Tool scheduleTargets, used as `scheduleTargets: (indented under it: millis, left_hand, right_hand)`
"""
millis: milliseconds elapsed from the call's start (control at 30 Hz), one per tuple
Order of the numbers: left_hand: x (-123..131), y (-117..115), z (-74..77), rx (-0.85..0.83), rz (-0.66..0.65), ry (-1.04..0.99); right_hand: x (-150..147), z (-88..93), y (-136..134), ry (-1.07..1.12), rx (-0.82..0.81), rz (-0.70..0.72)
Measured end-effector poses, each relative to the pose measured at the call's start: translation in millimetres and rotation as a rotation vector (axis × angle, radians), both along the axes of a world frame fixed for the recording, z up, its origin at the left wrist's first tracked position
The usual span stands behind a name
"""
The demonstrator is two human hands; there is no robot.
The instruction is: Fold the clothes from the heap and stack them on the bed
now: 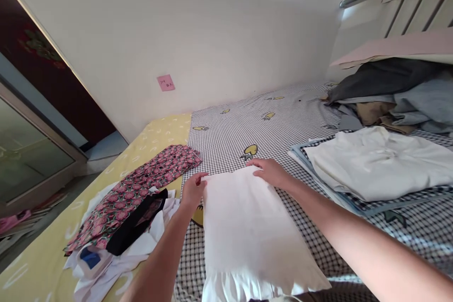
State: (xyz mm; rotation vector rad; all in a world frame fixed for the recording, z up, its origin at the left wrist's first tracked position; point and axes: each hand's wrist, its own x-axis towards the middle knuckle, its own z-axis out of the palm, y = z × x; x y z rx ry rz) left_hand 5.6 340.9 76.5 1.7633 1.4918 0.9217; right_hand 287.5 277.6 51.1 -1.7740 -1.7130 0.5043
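Note:
A white garment with a ruffled lower edge (247,226) lies flat and folded into a long panel on the checked bedding. My left hand (194,191) grips its far left corner, thumb and fingers pinched together on the cloth. At the far right corner, my right hand (269,171) holds the same edge, the thumb on top and the fingers curled around it. The near end of the garment runs toward the bottom of the view, where part of it is cut off.
Left of the garment lie a pink floral garment (152,177), a black piece of cloth (136,226) and crumpled white clothes (95,269). A folded white garment (382,160) tops a stack at right. Dark and grey clothes (382,82) are heaped behind it. A wall (226,33) borders the bed.

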Motion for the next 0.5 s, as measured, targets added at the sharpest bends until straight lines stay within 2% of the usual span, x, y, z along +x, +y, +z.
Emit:
scheduleTargets:
  millis: [67, 167, 267, 333, 400, 500]
  left_hand:
    - [0.7, -5.2, -3.6, 0.033, 0.076, 0.078]
    - [3.7, -40.5, -3.4, 0.209, 0.125, 0.249]
    - [10.7, -93.0, -6.7, 0.656, -0.063, 0.539]
    - [15.5, -121.1, -17.0, 0.847, -0.208, 0.637]
    - [19.0, -134.9, -35.0, 0.841, -0.296, 0.697]
    - [20.3, -131.7, -70.4, 0.632, -0.269, 0.736]
  right_hand:
    - [3.7, -12.4, 4.0, -0.108, 0.017, 0.018]
    - [2.4, -15.2, -4.0, -0.302, 0.168, -0.102]
    - [-16.4, 1.8, -28.6, -0.417, 0.369, -0.308]
    - [-39.5, 13.6, -49.6, -0.445, 0.47, -0.326]
    - [-65.2, 15.0, -66.9, -0.451, 0.46, -0.262]
    - [-93.0, -8.0, -75.9, -0.469, 0.265, -0.152]
